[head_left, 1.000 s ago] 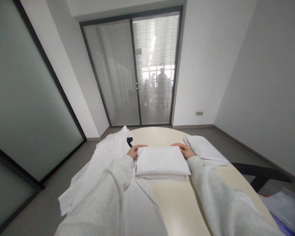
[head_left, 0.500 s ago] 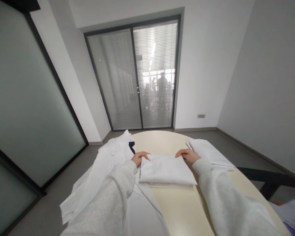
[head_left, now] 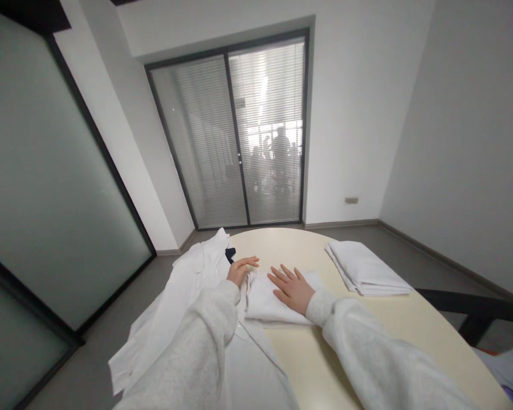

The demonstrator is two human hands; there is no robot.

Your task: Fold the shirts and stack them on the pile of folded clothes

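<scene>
My right hand (head_left: pixel 291 289) lies flat and open on the folded cloth (head_left: pixel 265 300) on the tabletop (head_left: pixel 308 359), left hand (head_left: pixel 238 270) open at its far-left corner, long axis running left-right.

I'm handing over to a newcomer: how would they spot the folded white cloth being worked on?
On the cream oval table, find the small folded white cloth at its left side. Unlike the untouched folded white stack to the right, the right hand lies flat on it, beside the loose white garment.
</scene>
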